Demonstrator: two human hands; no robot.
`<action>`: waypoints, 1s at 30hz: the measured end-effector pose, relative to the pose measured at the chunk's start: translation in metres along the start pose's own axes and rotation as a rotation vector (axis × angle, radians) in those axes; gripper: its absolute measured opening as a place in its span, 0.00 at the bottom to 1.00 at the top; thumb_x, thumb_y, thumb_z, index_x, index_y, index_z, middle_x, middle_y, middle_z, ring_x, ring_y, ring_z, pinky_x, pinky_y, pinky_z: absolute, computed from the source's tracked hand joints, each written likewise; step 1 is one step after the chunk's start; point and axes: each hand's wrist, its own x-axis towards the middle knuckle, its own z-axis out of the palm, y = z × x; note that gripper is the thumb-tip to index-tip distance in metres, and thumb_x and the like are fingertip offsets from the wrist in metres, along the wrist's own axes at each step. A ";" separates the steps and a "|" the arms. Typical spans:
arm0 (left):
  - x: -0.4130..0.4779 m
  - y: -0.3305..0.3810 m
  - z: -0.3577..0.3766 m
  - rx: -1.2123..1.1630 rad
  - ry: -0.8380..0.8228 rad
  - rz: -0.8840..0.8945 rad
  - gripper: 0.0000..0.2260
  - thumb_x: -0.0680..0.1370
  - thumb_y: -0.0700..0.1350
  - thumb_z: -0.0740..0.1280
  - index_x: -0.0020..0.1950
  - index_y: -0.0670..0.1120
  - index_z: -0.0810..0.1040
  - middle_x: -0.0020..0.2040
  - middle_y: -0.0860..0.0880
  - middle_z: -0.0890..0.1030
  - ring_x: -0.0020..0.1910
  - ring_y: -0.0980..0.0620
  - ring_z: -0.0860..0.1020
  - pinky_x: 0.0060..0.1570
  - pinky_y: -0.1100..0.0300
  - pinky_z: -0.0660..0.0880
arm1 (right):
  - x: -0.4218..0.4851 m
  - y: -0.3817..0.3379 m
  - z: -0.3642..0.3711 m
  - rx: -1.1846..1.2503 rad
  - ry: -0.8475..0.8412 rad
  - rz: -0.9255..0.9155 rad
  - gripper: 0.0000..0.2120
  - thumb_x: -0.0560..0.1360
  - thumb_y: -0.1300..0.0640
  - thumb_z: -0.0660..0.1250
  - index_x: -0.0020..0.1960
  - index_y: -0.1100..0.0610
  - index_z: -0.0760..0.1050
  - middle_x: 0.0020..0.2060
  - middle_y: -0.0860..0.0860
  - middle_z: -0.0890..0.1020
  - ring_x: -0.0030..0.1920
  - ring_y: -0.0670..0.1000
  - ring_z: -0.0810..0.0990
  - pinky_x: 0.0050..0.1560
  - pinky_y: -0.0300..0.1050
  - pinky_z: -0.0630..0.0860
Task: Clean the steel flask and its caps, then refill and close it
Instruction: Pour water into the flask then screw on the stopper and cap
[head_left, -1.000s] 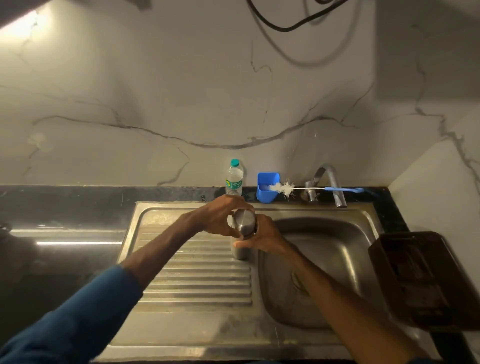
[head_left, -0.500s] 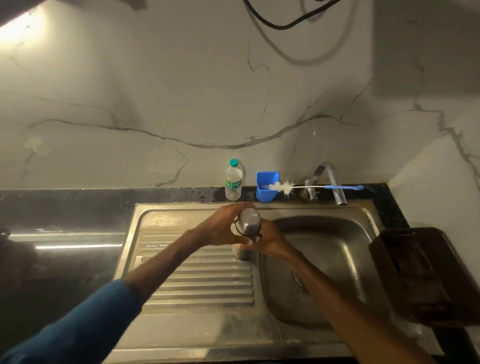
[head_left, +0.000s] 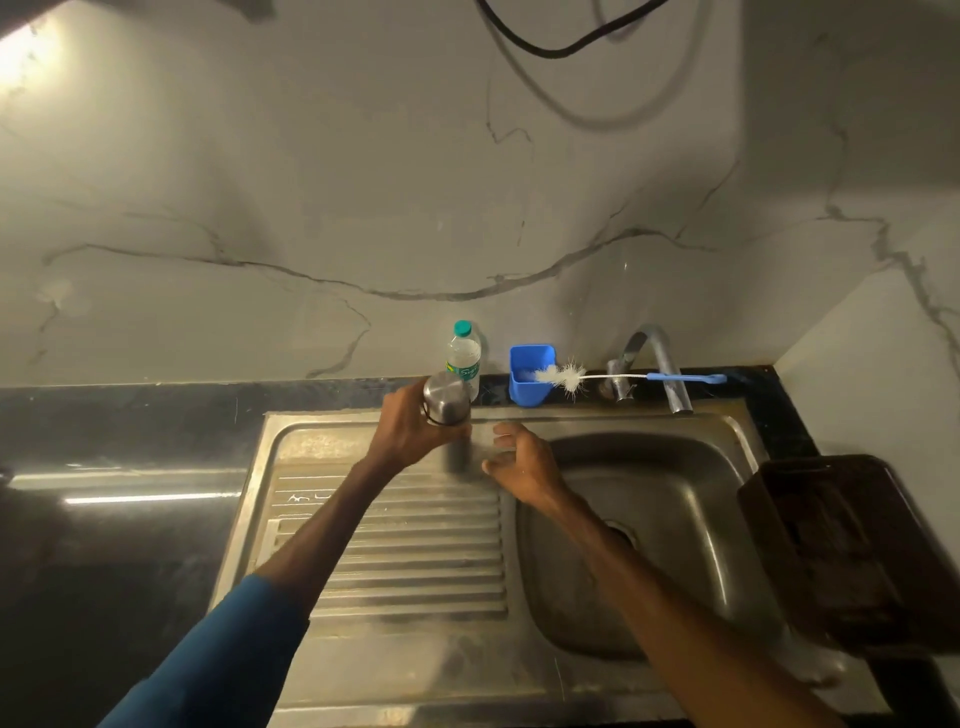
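Note:
The steel flask (head_left: 445, 402) is upright above the back of the sink's drainboard (head_left: 415, 551), its rounded cap on top and its lower body blurred. My left hand (head_left: 408, 434) grips it around the upper part from the left. My right hand (head_left: 522, 462) hovers just right of the flask with fingers spread, apart from it and holding nothing. A white bottle brush with a blue handle (head_left: 569, 378) lies across a blue cup (head_left: 530, 382) and the tap base at the back.
A small plastic water bottle with a green cap (head_left: 464, 356) stands behind the flask. The tap (head_left: 662, 364) arches over the sink basin (head_left: 675, 519). A dark brown box (head_left: 841, 551) sits at the right edge. Black counter (head_left: 114, 519) lies to the left.
My right hand has let go of the flask and spread its fingers. My left hand has carried the flask up and back towards the water bottle.

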 end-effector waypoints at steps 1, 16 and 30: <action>0.006 0.001 -0.003 -0.004 0.032 -0.019 0.29 0.64 0.49 0.86 0.61 0.45 0.83 0.46 0.54 0.84 0.41 0.58 0.80 0.38 0.71 0.72 | 0.001 0.001 0.000 -0.008 0.003 0.009 0.26 0.70 0.61 0.79 0.66 0.57 0.76 0.58 0.54 0.84 0.49 0.53 0.87 0.57 0.50 0.82; 0.030 -0.007 -0.005 -0.009 0.099 -0.079 0.30 0.65 0.50 0.86 0.64 0.44 0.82 0.49 0.51 0.85 0.43 0.54 0.80 0.35 0.74 0.71 | 0.002 0.028 -0.007 -0.120 -0.061 0.018 0.20 0.74 0.60 0.76 0.64 0.60 0.79 0.58 0.51 0.83 0.51 0.46 0.81 0.49 0.33 0.77; 0.015 -0.013 0.002 -0.010 0.135 -0.084 0.26 0.66 0.47 0.84 0.61 0.44 0.82 0.45 0.54 0.83 0.41 0.55 0.79 0.38 0.74 0.70 | -0.001 0.030 -0.008 -0.191 -0.060 -0.002 0.16 0.73 0.60 0.75 0.60 0.59 0.82 0.55 0.54 0.85 0.52 0.52 0.84 0.57 0.45 0.79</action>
